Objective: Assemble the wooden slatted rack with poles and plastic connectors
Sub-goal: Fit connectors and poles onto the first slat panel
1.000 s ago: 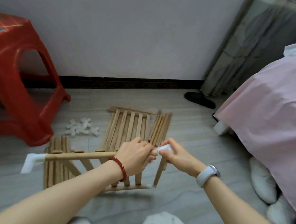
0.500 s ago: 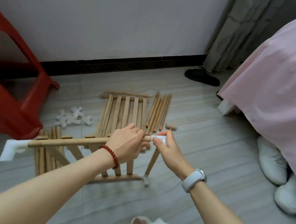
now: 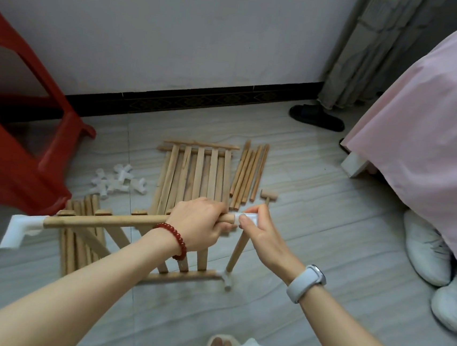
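Wooden pole (image 3: 111, 220) gripped in my left hand (image 3: 198, 227); my right hand (image 3: 260, 231) pinches its white connector (image 3: 246, 218). Loose poles (image 3: 248, 174), spare connectors (image 3: 119, 180) and a red stool (image 3: 14, 152) lie beyond.

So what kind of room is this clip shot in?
Most likely a bedroom at home, with the work done on the floor: a bed with a pink cover, white shoes tucked beside it, and a curtain in the corner.
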Demonstrator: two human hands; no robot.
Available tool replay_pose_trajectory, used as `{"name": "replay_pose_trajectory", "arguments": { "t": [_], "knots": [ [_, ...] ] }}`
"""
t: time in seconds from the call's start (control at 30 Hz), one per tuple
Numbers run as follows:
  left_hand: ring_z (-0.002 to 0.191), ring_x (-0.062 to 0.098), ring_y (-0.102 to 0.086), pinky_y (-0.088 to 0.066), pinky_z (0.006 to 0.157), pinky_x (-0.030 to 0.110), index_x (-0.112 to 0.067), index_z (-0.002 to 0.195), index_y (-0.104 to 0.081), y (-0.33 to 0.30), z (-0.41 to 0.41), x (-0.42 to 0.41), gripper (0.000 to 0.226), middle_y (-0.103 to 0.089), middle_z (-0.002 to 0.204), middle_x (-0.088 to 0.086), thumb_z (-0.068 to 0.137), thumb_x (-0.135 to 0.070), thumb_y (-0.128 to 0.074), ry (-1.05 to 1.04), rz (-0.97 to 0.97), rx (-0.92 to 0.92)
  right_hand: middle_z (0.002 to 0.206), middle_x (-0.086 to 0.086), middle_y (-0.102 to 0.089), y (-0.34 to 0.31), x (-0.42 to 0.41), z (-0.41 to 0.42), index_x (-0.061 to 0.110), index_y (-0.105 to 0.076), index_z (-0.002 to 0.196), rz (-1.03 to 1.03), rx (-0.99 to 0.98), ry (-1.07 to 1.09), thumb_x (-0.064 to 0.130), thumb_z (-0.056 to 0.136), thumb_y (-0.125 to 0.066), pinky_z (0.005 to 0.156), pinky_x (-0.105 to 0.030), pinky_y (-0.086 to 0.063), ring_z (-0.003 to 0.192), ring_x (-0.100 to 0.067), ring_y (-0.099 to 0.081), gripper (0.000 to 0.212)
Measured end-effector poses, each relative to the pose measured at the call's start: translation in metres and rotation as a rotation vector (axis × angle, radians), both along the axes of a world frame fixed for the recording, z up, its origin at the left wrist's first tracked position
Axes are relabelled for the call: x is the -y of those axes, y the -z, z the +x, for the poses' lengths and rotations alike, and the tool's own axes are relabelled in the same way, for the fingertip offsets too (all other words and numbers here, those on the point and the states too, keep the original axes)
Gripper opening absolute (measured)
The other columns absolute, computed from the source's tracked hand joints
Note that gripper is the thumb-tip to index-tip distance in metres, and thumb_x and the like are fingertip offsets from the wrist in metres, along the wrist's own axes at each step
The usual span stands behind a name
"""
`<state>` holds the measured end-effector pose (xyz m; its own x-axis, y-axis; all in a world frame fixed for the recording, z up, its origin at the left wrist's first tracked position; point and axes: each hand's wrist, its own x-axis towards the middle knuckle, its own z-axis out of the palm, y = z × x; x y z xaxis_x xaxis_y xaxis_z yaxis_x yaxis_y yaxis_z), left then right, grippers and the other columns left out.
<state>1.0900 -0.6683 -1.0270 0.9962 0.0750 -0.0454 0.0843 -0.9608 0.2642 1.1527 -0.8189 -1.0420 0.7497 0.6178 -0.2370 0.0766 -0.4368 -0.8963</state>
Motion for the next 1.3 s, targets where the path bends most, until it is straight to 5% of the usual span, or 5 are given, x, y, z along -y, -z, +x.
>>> {"name": "replay_pose_trajectory", "arguments": {
  "t": [0.17, 0.37, 0.97, 1.17, 1.3],
  "knots": [
    [0.090, 0.014, -0.044, -0.033, 0.082, 0.038, -0.028, 0.094, -0.049, -0.013, 0.006, -0.007, 0.031, -0.051, 0.090, -0.010, 0.094, -0.054, -0.032, 0.105, 0.227, -0.190, 0.081, 0.001, -0.045, -0.014, -0.019, 0.011, 0.015, -0.046, 0.084, -0.156, -0.051, 0.026, 0.021, 0.098, -0.031, 0.063, -0.028, -0.036, 0.074, -0.014, -0.044, 0.021],
    [0.056, 0.004, -0.042, -0.029, 0.049, 0.020, -0.030, 0.075, -0.046, -0.011, 0.007, -0.010, 0.029, -0.047, 0.063, -0.011, 0.088, -0.055, -0.046, 0.064, -0.124, -0.277, 0.086, 0.002, -0.050, -0.012, -0.032, 0.009, 0.015, -0.046, 0.102, -0.212, -0.027, 0.106, 0.023, 0.100, -0.027, 0.056, -0.024, -0.038, 0.075, -0.012, -0.052, 0.021],
    [0.052, 0.007, -0.043, -0.029, 0.047, 0.023, -0.030, 0.056, -0.052, -0.006, -0.010, -0.003, 0.043, -0.043, 0.049, -0.009, 0.083, -0.063, -0.050, -0.226, -0.209, -0.179, 0.084, 0.003, -0.049, -0.011, -0.035, -0.009, 0.015, -0.037, 0.111, -0.122, -0.116, 0.120, 0.033, 0.102, -0.018, 0.056, -0.024, -0.040, 0.066, -0.011, -0.053, 0.028],
    [0.063, 0.009, -0.050, -0.036, 0.055, 0.021, -0.028, 0.084, -0.064, -0.012, -0.012, -0.014, 0.027, -0.055, 0.068, -0.007, 0.087, -0.053, -0.052, -0.053, -0.290, -0.195, 0.083, 0.004, -0.047, -0.008, -0.041, -0.009, 0.016, -0.042, 0.103, -0.093, -0.117, 0.159, 0.032, 0.101, -0.021, 0.052, -0.017, -0.033, 0.069, -0.004, -0.046, 0.027],
    [0.095, 0.007, -0.051, -0.042, 0.074, 0.020, -0.028, 0.125, -0.050, -0.015, -0.026, -0.043, 0.060, -0.054, 0.112, -0.009, 0.078, -0.065, -0.053, 0.010, -0.090, -0.191, 0.094, -0.009, -0.052, -0.003, -0.042, -0.004, 0.018, -0.045, 0.095, -0.023, -0.215, 0.140, 0.029, 0.100, -0.026, 0.057, -0.022, -0.041, 0.074, -0.017, -0.054, 0.024]
  ]
}}
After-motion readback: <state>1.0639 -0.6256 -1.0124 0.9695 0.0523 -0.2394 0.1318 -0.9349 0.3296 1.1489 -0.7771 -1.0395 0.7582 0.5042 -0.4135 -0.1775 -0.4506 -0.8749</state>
